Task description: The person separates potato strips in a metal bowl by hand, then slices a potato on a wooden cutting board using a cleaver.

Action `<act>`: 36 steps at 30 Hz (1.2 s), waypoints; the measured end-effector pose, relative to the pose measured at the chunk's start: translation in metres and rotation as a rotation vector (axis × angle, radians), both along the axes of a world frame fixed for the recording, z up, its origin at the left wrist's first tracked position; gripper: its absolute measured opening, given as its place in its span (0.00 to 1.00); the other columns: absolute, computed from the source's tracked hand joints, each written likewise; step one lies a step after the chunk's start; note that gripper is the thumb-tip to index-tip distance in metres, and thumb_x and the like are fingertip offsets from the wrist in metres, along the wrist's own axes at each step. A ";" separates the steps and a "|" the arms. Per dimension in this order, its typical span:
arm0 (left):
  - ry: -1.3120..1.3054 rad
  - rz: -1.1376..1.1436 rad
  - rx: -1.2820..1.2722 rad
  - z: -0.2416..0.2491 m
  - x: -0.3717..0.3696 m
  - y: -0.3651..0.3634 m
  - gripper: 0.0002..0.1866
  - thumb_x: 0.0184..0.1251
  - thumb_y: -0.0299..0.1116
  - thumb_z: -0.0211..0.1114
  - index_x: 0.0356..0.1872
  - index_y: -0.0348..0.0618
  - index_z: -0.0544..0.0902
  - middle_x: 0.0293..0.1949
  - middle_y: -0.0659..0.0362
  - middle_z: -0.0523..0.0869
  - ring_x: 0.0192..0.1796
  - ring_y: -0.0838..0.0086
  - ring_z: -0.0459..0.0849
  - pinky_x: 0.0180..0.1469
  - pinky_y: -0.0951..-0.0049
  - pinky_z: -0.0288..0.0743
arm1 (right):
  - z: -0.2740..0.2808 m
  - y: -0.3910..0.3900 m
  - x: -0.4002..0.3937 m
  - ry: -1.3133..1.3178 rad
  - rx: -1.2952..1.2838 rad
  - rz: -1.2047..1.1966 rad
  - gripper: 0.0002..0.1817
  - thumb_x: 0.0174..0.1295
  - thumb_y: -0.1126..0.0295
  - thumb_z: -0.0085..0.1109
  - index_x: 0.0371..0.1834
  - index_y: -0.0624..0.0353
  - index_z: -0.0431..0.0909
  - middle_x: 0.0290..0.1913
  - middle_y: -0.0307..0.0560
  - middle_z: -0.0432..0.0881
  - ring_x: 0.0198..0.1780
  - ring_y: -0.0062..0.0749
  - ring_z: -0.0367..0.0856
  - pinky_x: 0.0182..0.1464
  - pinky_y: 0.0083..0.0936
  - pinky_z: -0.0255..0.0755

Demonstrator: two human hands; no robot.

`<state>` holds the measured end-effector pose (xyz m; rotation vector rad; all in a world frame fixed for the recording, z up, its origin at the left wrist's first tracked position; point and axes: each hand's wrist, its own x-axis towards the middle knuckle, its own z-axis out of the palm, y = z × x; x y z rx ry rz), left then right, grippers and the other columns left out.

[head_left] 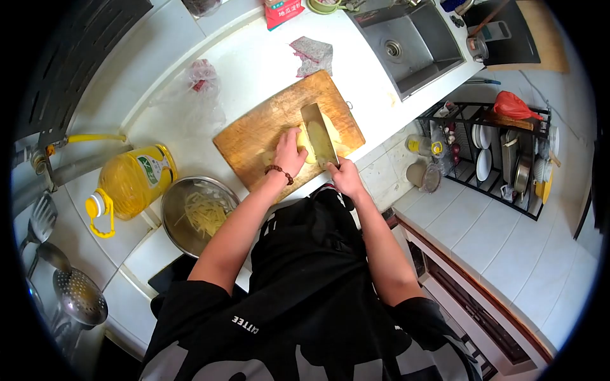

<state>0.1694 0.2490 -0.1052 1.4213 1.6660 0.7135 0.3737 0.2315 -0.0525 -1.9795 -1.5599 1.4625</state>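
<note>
On the wooden cutting board (254, 130), my left hand (289, 154), with a beaded bracelet at the wrist, presses its bent fingers on a peeled yellow potato (306, 145). My right hand (346, 178) is closed round the handle of a cleaver (319, 134), whose broad blade stands against the potato's right side. Pale yellow pieces (332, 130) show just right of the blade, partly hidden by it. Left of my left forearm, a steel bowl (170, 213) holds pale potato strips (206, 213).
A large oil bottle (136, 181) stands beside the bowl. A clear plastic bag (202, 89) and a crumpled wrapper (312, 56) lie beyond the board. The steel sink (413, 47) is at the back right; a black dish rack (489, 149) holds plates. Steel utensils (79, 295) hang at left.
</note>
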 end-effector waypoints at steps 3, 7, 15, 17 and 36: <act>-0.009 0.013 -0.021 -0.001 0.001 -0.001 0.26 0.66 0.27 0.70 0.64 0.44 0.74 0.54 0.44 0.82 0.50 0.53 0.86 0.54 0.56 0.82 | 0.000 0.000 0.000 -0.024 -0.065 -0.007 0.15 0.71 0.67 0.63 0.52 0.69 0.84 0.41 0.72 0.88 0.48 0.65 0.89 0.51 0.45 0.80; -0.067 0.050 -0.019 -0.008 0.002 -0.003 0.27 0.66 0.26 0.70 0.65 0.44 0.74 0.54 0.45 0.83 0.51 0.56 0.87 0.52 0.61 0.83 | 0.011 -0.010 -0.009 -0.072 -0.006 0.027 0.15 0.71 0.70 0.61 0.53 0.70 0.84 0.42 0.73 0.87 0.51 0.69 0.87 0.54 0.50 0.80; -0.090 0.064 -0.075 -0.002 0.005 -0.001 0.26 0.67 0.26 0.69 0.65 0.40 0.73 0.54 0.46 0.84 0.54 0.57 0.87 0.52 0.63 0.84 | 0.013 -0.010 -0.043 -0.240 0.069 0.074 0.14 0.71 0.72 0.56 0.53 0.72 0.81 0.39 0.80 0.84 0.47 0.77 0.84 0.52 0.61 0.79; -0.081 0.069 -0.052 -0.007 0.005 -0.002 0.26 0.67 0.26 0.69 0.65 0.40 0.73 0.54 0.46 0.84 0.53 0.57 0.87 0.52 0.63 0.84 | 0.008 0.006 -0.044 -0.226 0.097 0.081 0.14 0.71 0.72 0.56 0.51 0.73 0.81 0.39 0.81 0.84 0.47 0.77 0.84 0.52 0.61 0.79; 0.051 -0.005 0.142 0.008 0.007 -0.001 0.10 0.68 0.24 0.67 0.46 0.38 0.78 0.42 0.45 0.81 0.44 0.49 0.85 0.46 0.53 0.80 | 0.069 -0.002 -0.046 -0.204 0.115 0.051 0.12 0.73 0.71 0.57 0.45 0.74 0.79 0.37 0.82 0.84 0.46 0.78 0.85 0.50 0.61 0.80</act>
